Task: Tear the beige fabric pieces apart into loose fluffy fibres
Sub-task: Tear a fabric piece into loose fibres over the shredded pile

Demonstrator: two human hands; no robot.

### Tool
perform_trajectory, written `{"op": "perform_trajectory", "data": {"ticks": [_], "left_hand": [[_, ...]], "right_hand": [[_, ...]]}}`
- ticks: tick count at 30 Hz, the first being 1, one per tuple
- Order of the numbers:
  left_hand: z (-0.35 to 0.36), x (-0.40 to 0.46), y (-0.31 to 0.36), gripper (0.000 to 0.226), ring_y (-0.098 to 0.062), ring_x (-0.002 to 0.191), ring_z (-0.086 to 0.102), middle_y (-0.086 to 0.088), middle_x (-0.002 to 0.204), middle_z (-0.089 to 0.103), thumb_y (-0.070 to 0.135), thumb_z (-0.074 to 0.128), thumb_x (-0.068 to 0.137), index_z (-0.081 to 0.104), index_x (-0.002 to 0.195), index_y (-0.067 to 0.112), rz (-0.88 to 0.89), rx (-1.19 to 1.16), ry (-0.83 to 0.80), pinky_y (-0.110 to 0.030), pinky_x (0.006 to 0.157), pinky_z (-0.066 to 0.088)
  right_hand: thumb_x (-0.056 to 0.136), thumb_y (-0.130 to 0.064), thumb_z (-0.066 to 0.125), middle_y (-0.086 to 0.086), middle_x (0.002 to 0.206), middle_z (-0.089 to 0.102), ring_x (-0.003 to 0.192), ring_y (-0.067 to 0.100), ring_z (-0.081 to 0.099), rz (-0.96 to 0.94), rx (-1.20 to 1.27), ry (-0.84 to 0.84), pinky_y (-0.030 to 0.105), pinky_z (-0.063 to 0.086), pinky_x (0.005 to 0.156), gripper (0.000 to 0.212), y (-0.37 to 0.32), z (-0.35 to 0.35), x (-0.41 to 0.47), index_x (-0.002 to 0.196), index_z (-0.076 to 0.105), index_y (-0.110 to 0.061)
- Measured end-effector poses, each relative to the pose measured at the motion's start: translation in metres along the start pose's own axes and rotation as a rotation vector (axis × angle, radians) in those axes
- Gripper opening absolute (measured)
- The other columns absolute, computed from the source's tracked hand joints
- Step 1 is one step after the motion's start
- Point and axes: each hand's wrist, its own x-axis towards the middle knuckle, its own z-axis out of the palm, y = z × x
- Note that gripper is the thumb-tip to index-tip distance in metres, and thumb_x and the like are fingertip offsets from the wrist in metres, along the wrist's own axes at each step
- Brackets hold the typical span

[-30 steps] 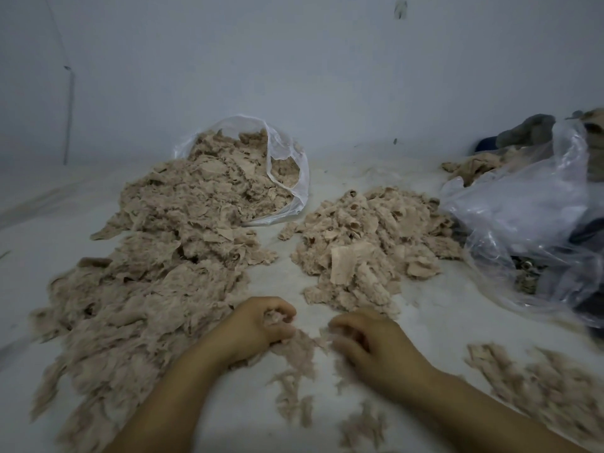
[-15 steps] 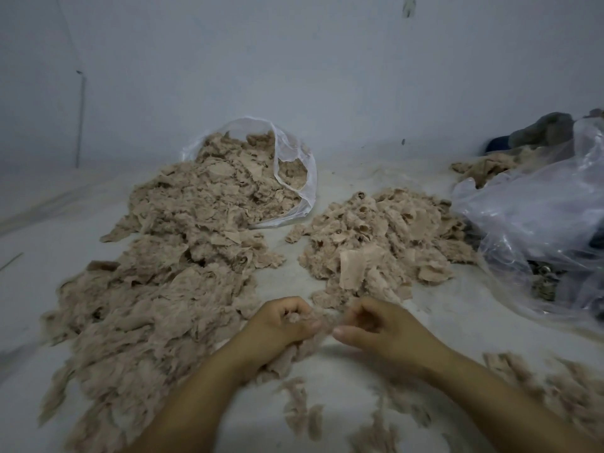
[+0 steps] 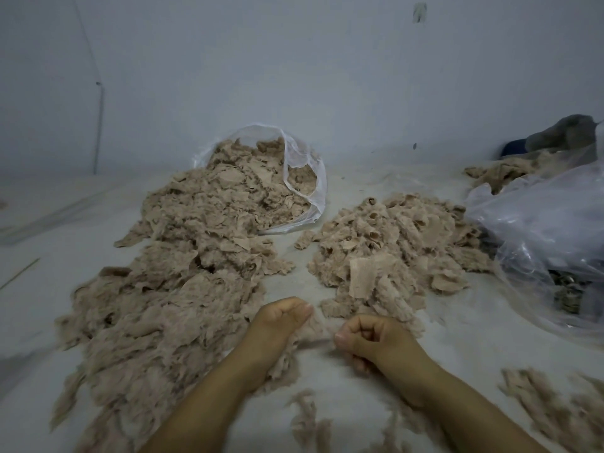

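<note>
both fists, left hand (image 3: 282,317) and right hand (image 3: 366,336), pinch one beige fabric scrap (image 3: 318,328) stretched between them just before the untorn pile (image 3: 392,243), mid-tear; next likely a harder outward pull.

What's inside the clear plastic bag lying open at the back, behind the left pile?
The clear plastic bag holds beige fabric pieces, which spill out of its mouth into the left pile. The heap itself covers the bag's bottom, so anything beneath it cannot be seen.
</note>
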Motion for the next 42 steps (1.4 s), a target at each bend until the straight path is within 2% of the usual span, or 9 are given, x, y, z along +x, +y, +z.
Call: {"op": "perform_trajectory", "data": {"ticks": [7, 11, 15, 20, 25, 28, 31, 38, 42], "left_hand": [[-0.008, 0.003, 0.000, 0.028, -0.002, 0.024, 0.036, 0.007, 0.044, 0.053, 0.022, 0.044, 0.097, 0.052, 0.075, 0.009, -0.002, 0.014, 0.134, -0.011, 0.028, 0.028], [-0.004, -0.002, -0.003, 0.026, -0.015, 0.042, 0.046, 0.002, 0.054, 0.057, 0.036, 0.051, 0.091, 0.061, 0.072, 0.021, 0.011, 0.040, -0.086, -0.019, 0.040, 0.035], [0.014, -0.002, -0.007, 0.024, -0.009, 0.067, 0.056, 0.006, 0.070, 0.061, 0.031, 0.050, 0.092, 0.062, 0.078, 0.016, 0.116, 0.182, -0.132, -0.020, 0.063, 0.045], [-0.002, 0.006, -0.007, 0.026, -0.008, 0.037, 0.027, 0.001, 0.048, 0.035, 0.020, 0.041, 0.099, 0.054, 0.086, 0.002, 0.074, 0.023, 0.210, -0.018, 0.037, 0.025], [0.000, 0.003, -0.011, 0.043, -0.001, 0.070, 0.066, 0.010, 0.097, 0.070, 0.043, 0.068, 0.071, 0.062, 0.111, 0.028, -0.005, 0.166, -0.108, -0.011, 0.059, 0.047], [0.006, 0.003, -0.012, 0.006, -0.004, 0.056, 0.060, 0.009, 0.067, 0.068, 0.028, 0.072, 0.075, 0.072, 0.080, 0.023, -0.017, 0.173, -0.151, -0.013, 0.054, 0.044], [0.003, 0.004, -0.011, 0.030, -0.009, 0.033, 0.039, -0.003, 0.046, 0.050, 0.035, 0.067, 0.078, 0.059, 0.054, 0.018, -0.033, 0.134, -0.044, -0.017, 0.039, 0.034], [-0.001, 0.006, -0.008, 0.027, -0.007, 0.031, 0.030, 0.005, 0.042, 0.043, 0.022, 0.053, 0.093, 0.054, 0.070, 0.008, -0.034, 0.116, 0.112, -0.015, 0.035, 0.027], [-0.001, 0.007, -0.006, 0.022, -0.015, 0.042, 0.054, -0.010, 0.059, 0.062, 0.017, 0.042, 0.099, 0.054, 0.090, 0.001, -0.110, -0.237, 0.106, -0.021, 0.040, 0.044]], "right_hand": [[0.079, -0.028, 0.071, 0.002, 0.057, 0.050, 0.048, 0.010, 0.041, -0.021, -0.073, -0.299, 0.020, 0.034, 0.048, 0.018, -0.012, -0.026, -0.009, 0.070, 0.065, -0.014], [0.077, -0.061, 0.063, 0.003, 0.051, 0.051, 0.042, 0.012, 0.040, 0.014, -0.144, -0.203, 0.020, 0.031, 0.044, 0.048, -0.009, -0.019, -0.009, 0.056, 0.059, -0.019], [0.073, -0.036, 0.069, 0.007, 0.051, 0.056, 0.041, 0.016, 0.046, -0.065, 0.008, -0.097, 0.023, 0.039, 0.043, 0.028, -0.004, -0.003, -0.003, 0.075, 0.058, -0.010], [0.087, -0.013, 0.061, 0.000, 0.049, 0.052, 0.037, 0.009, 0.040, -0.094, 0.121, 0.076, 0.017, 0.033, 0.037, 0.012, -0.003, -0.010, 0.001, 0.080, 0.054, -0.006], [0.081, -0.020, 0.063, 0.004, 0.052, 0.049, 0.040, 0.009, 0.039, -0.106, 0.131, -0.016, 0.017, 0.032, 0.039, 0.013, 0.000, -0.002, 0.000, 0.086, 0.067, -0.008], [0.083, -0.015, 0.064, 0.008, 0.056, 0.048, 0.040, 0.009, 0.038, -0.112, 0.162, 0.081, 0.017, 0.030, 0.038, 0.008, -0.003, -0.004, 0.000, 0.084, 0.069, -0.010], [0.091, -0.006, 0.058, 0.007, 0.056, 0.050, 0.041, 0.009, 0.038, -0.110, 0.202, 0.220, 0.017, 0.030, 0.038, 0.018, 0.000, -0.008, 0.001, 0.077, 0.068, -0.012], [0.091, -0.007, 0.056, 0.001, 0.048, 0.053, 0.042, 0.011, 0.044, -0.102, 0.320, 0.388, 0.015, 0.037, 0.040, 0.014, -0.007, -0.019, 0.010, 0.079, 0.063, -0.008], [0.093, -0.003, 0.054, 0.009, 0.092, 0.073, 0.083, 0.018, 0.072, -0.121, 0.535, 0.293, 0.023, 0.057, 0.067, 0.018, -0.028, -0.021, 0.018, 0.108, 0.055, -0.013]]}}
